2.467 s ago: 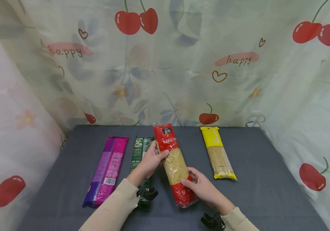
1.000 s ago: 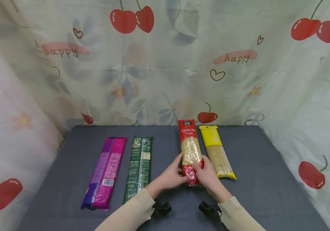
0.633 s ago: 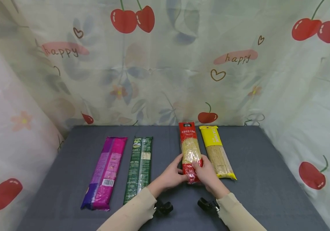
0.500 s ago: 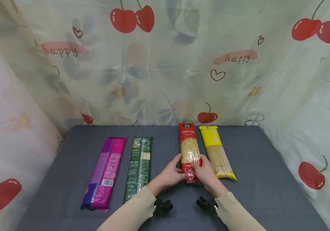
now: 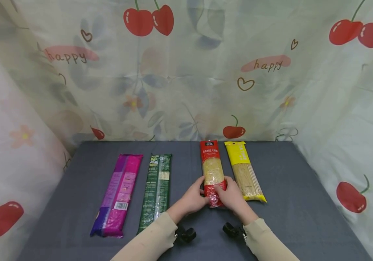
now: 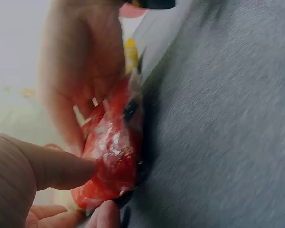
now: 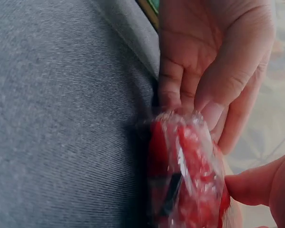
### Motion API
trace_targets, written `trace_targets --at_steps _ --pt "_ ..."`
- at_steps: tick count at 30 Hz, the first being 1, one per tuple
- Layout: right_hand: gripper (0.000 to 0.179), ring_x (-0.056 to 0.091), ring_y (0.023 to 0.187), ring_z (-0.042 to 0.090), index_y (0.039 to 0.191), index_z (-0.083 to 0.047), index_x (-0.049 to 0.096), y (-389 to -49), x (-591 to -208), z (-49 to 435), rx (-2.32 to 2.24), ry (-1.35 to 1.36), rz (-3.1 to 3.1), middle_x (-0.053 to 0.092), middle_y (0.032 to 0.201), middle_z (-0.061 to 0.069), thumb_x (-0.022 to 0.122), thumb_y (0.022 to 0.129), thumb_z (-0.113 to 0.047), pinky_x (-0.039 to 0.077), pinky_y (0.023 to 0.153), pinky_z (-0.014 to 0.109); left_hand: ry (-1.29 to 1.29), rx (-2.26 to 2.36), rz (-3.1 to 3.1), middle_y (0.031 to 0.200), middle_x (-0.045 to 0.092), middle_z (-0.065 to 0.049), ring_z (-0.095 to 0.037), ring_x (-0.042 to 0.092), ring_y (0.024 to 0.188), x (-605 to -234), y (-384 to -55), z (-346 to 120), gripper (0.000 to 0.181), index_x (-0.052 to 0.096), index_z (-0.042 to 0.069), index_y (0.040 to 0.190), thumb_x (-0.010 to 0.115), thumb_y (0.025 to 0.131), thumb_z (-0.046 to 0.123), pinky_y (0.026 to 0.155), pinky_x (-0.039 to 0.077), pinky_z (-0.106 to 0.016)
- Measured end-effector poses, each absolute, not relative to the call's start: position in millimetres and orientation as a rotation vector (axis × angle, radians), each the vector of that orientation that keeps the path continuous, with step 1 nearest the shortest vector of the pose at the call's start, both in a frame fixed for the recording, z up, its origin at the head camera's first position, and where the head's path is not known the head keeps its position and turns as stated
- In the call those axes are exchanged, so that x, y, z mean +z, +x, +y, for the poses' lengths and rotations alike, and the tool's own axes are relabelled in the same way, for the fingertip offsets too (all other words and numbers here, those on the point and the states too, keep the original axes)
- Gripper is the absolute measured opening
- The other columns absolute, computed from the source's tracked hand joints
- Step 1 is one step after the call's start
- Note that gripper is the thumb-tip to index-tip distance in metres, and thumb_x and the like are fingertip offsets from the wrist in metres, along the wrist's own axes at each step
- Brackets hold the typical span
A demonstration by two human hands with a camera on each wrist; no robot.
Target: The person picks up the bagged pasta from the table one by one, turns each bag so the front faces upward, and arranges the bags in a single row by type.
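The left hand [image 5: 191, 198] and right hand [image 5: 233, 198] grip the red pack [image 5: 212, 168] by its near end, between the green pack [image 5: 156, 188] and yellow pack [image 5: 246, 174]; the purple pack [image 5: 118, 195] lies leftmost.

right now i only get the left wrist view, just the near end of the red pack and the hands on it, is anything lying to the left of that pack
Observer: Yes, the head view shows a green pack to the left of the red pack.
Operator: anything further left than that
Observer: A purple pack, the leftmost of the four.
Operator: ok and is the far end touching the one on the right
Observer: No, dark cloth shows between it and the yellow-ended pack.
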State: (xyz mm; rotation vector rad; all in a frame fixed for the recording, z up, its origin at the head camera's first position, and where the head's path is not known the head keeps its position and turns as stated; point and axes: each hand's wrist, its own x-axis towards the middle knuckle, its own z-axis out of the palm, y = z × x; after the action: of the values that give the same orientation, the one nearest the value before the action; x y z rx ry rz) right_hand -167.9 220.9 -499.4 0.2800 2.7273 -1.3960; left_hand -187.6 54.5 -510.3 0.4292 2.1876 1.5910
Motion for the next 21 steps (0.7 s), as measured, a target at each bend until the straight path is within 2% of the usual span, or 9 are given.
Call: trace_targets --at_steps 3,5,10,12,15,21 --pt "0.056 0.06 0.091 0.025 0.136 0.006 0.041 -166 -501 220 -1.331 0.239 2.772 0.058 0.113 0.018 0.063 0.094 -0.025 0.053 0.077 0.041 0.434 1.596 2.166 0.135 0.048 -0.016 -0.023 0.059 0.096 -508 -188 50 0.08 0.027 0.005 0.151 0.068 0.084 -0.003 0.07 0.052 -0.035" --pt "0.056 0.06 0.091 0.026 0.135 0.007 0.043 -166 -502 221 -1.283 0.216 2.809 0.059 0.113 0.019 0.064 0.094 -0.025 0.052 0.077 0.043 0.439 1.585 2.17 0.136 0.048 -0.016 -0.022 0.059 0.096 -509 -188 48 0.08 0.026 0.005 0.152 0.068 0.084 -0.002 0.071 0.052 -0.035" --pt "0.058 0.06 0.09 0.028 0.132 0.01 0.046 -167 -501 224 -1.167 0.192 2.885 0.059 0.112 0.023 0.068 0.092 -0.025 0.052 0.078 0.046 0.45 1.521 2.243 0.109 0.056 -0.012 -0.015 0.059 0.083 -511 -183 50 0.077 0.026 0.004 0.152 0.068 0.088 0.005 0.067 0.051 -0.031" --pt "0.059 0.059 0.09 0.03 0.131 0.01 0.047 -167 -500 224 -1.14 0.192 2.895 0.059 0.113 0.024 0.069 0.091 -0.026 0.052 0.078 0.047 0.455 1.505 2.276 0.107 0.056 -0.01 -0.015 0.059 0.082 -512 -180 51 0.074 0.027 0.003 0.151 0.068 0.089 0.007 0.068 0.051 -0.031" --pt "0.059 0.057 0.092 0.031 0.132 0.01 0.046 -166 -502 225 -1.116 0.192 2.903 0.057 0.114 0.024 0.068 0.091 -0.027 0.051 0.08 0.048 0.462 1.482 2.323 0.11 0.056 -0.011 -0.016 0.06 0.088 -514 -177 51 0.07 0.029 0.003 0.15 0.067 0.092 0.011 0.07 0.051 -0.032" --pt "0.062 0.056 0.096 0.031 0.134 0.008 0.045 -165 -504 225 -1.181 0.217 2.908 0.055 0.117 0.023 0.069 0.09 -0.029 0.05 0.083 0.048 0.483 1.508 2.323 0.129 0.054 -0.015 -0.024 0.059 0.108 -516 -169 44 0.06 0.036 0.005 0.148 0.062 0.096 0.018 0.083 0.052 -0.036"
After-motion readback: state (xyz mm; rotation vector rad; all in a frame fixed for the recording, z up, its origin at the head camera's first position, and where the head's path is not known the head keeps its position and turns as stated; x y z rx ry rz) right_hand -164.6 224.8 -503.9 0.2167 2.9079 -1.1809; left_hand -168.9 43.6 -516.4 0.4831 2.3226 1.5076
